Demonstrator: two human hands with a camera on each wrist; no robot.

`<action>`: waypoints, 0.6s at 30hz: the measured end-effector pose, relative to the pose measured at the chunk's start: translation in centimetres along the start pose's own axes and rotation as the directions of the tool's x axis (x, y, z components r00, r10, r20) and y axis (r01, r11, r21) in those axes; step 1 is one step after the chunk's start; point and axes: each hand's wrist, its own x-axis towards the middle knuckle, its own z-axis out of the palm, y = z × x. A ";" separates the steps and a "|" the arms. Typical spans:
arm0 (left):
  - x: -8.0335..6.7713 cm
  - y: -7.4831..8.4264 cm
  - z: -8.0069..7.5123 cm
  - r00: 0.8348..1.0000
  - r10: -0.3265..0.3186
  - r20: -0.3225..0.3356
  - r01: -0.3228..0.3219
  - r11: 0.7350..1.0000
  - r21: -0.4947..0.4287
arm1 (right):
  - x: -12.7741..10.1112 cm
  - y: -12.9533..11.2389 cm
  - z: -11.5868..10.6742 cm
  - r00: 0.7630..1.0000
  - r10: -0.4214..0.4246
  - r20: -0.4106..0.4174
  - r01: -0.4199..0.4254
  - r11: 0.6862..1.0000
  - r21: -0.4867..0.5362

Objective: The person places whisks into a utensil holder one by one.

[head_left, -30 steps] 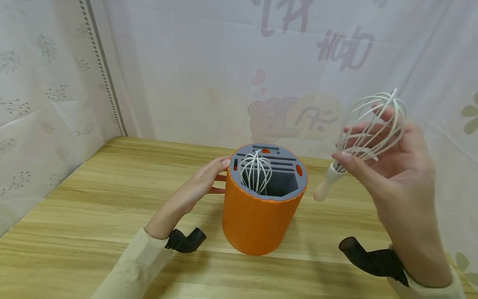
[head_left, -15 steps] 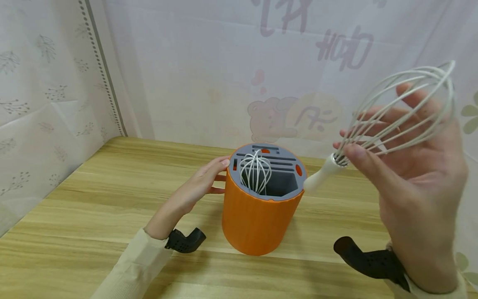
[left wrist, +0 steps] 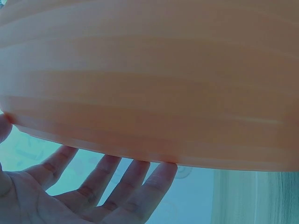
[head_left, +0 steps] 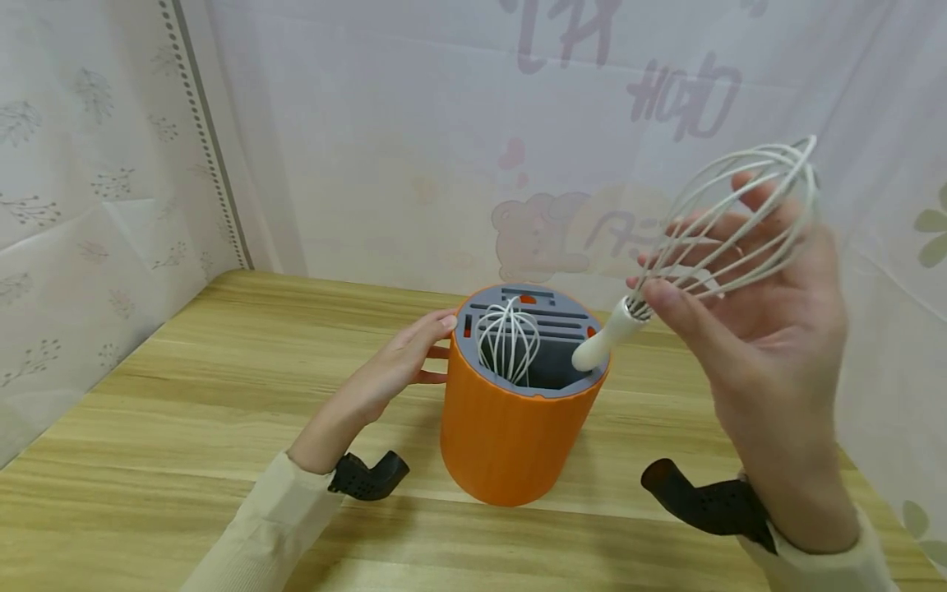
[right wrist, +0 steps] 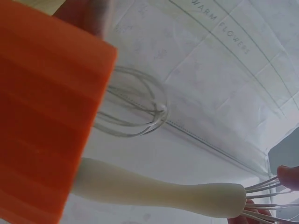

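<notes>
The right hand is pinching the whisk by its wires, handle tip over the orange holder, which the spread left hand is steadying. The handle risks catching the grey rim or the whisk already inside.

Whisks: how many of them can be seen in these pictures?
2. One whisk stands inside the orange holder, wires up. The other whisk is held by the right hand, its handle tip at the holder's rim. Deeper in the holder is hidden.
</notes>
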 end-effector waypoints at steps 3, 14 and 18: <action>0.0 0.0 0.0 1.000 0.002 0.003 -0.002 1.000 0.000 | -0.3 0.5 0.2 0.999 0.015 0.030 -0.014 0.998 -0.054; -0.1 0.1 0.0 1.000 0.002 0.001 -0.002 1.000 -0.006 | -1.5 2.4 0.3 0.961 0.230 0.152 -0.145 0.891 -0.430; -0.1 0.1 0.0 1.000 -0.001 0.003 0.001 1.000 -0.004 | -1.9 2.9 0.0 0.934 0.320 0.161 -0.183 0.812 -0.554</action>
